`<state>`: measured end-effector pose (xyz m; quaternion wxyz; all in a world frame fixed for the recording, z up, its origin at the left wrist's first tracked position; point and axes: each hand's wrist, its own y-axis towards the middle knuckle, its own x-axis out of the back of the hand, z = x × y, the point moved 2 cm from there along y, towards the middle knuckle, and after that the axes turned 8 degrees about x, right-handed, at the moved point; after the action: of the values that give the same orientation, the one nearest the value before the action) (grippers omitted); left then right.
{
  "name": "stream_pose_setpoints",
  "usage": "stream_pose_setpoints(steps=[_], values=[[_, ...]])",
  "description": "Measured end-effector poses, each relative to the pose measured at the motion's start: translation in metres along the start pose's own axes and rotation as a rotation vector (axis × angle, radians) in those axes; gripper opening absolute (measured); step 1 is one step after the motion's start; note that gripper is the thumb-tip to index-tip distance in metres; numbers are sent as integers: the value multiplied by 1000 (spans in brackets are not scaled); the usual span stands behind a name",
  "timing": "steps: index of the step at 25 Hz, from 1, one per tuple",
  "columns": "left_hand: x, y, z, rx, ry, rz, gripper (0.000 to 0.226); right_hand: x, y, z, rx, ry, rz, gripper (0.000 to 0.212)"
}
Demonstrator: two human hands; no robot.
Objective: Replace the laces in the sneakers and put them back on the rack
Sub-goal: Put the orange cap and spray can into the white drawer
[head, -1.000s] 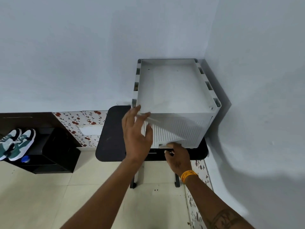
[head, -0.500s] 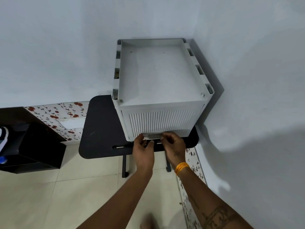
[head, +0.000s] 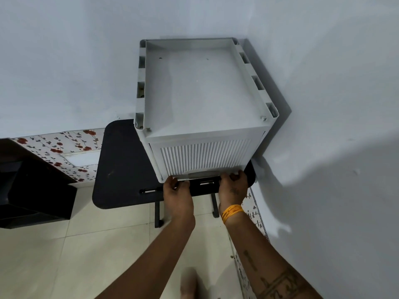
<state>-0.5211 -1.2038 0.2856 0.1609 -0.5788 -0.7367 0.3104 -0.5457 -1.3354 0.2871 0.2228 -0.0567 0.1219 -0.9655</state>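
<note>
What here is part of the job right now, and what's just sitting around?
In use:
- white box, closed ribbed door
- left hand and right hand, gripping the door's lower edge

Just there:
- black table under the box
- dark rack at left; no sneakers visible
- floral tile strip

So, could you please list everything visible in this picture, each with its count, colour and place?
drawer unit: one, white, on the black table in the room corner
ribbed drawer front: one, white, lower face of the unit
table: one, black, against the wall
rack: one, black, far left on the floor
floral tiles: band, white with red flowers, at the wall base
floor: cream tiles
wristband: one, orange, right wrist
left hand: grips the drawer's bottom edge
right hand: grips the same edge
</note>
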Motion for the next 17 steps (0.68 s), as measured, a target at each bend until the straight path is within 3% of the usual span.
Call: stream_pose_setpoints(steps=[7, 17], values=[[2, 7, 3, 0, 51, 7, 56, -4, 6, -2, 54, 1, 106, 35], [23, 24, -8, -55, 114, -14, 25, 6, 3, -1, 43, 44, 224, 46]])
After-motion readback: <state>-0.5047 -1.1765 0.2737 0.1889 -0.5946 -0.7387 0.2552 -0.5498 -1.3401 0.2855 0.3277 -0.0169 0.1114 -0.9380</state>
